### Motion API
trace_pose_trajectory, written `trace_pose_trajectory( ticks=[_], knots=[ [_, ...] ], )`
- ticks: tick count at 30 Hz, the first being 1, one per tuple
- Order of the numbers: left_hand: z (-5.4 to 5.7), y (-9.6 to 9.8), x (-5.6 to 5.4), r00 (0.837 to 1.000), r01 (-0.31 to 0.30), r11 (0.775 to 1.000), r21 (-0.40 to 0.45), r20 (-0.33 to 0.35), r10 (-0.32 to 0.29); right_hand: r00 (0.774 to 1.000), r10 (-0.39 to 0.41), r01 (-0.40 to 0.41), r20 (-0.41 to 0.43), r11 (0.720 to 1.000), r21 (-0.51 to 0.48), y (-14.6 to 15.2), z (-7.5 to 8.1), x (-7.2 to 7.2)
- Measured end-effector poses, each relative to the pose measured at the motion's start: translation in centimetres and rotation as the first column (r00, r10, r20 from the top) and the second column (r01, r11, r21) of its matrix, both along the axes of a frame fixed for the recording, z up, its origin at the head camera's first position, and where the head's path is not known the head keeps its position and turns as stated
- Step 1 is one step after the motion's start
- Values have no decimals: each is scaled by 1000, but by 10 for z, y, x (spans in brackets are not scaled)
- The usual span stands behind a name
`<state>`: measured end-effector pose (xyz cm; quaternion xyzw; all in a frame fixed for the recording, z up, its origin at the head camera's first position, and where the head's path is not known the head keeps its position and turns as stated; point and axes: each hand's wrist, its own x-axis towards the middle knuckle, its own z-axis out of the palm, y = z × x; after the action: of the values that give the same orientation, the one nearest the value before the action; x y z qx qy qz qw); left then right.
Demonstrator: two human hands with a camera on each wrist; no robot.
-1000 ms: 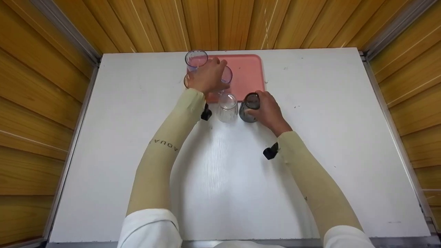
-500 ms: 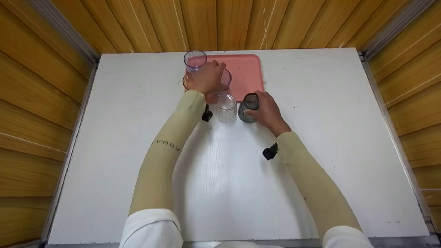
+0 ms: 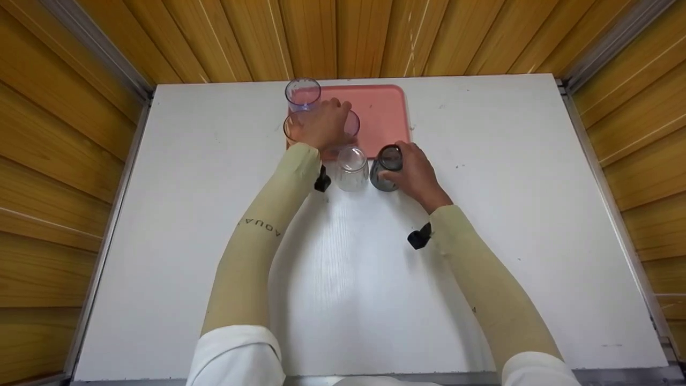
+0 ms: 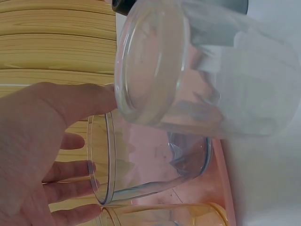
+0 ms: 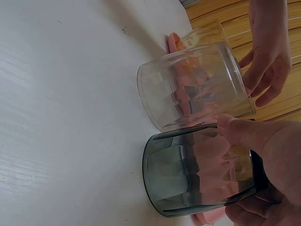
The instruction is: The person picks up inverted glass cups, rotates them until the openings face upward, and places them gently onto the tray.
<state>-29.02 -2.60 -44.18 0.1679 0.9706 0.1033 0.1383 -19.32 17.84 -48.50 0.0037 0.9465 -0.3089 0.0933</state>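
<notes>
In the head view my left hand (image 3: pixel 323 126) reaches over the pink tray (image 3: pixel 383 115) and holds a purple-tinted tumbler (image 3: pixel 352 124) near its rim. The left wrist view shows the thumb and fingers on opposite sides of that rim. An amber tumbler (image 4: pixel 164 215) stands beside it, mostly behind the hand from above. My right hand (image 3: pixel 420 174) grips a dark grey tumbler (image 5: pixel 188 172), mouth down on the white table just off the tray's front edge. Close to its left, a clear tumbler (image 3: pixel 352 170) also stands upside down.
Another purple-blue tumbler (image 3: pixel 303 95) stands upright at the tray's back left corner. The white table (image 3: pixel 343 268) extends around the tray. Wooden plank walls (image 3: pixel 364 37) rise behind it and on both sides.
The left hand has shifted slightly toward me, bringing the purple-tinted tumbler with it. The right hand and the dark grey tumbler look unmoved.
</notes>
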Motion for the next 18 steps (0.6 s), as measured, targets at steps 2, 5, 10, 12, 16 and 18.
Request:
trace_pose_trajectory(
  ticks=[2,5,10,12,16,18],
  knots=[
    [0,0,0,1000,-2,1000,-3,5,2,1000,3,-3,-2,1000,-2,-1,0,0],
    [0,-1,1,1000,-6,1000,-9,10,6,1000,2,-2,0,1000,-6,-1,1,0],
    [0,-1,3,1000,-4,1000,-1,9,4,1000,4,-4,5,1000,-5,-1,-1,0],
    [1,-1,5,1000,-2,1000,3,-3,2,1000,4,-4,11,1000,-3,-1,-1,0],
    [1,-2,9,998,22,999,24,-53,-21,1000,-3,3,24,1000,1,-1,-2,-1],
    [2,-2,12,996,45,998,44,-83,-41,1000,-2,2,28,1000,3,-1,-3,-1]
  ],
)
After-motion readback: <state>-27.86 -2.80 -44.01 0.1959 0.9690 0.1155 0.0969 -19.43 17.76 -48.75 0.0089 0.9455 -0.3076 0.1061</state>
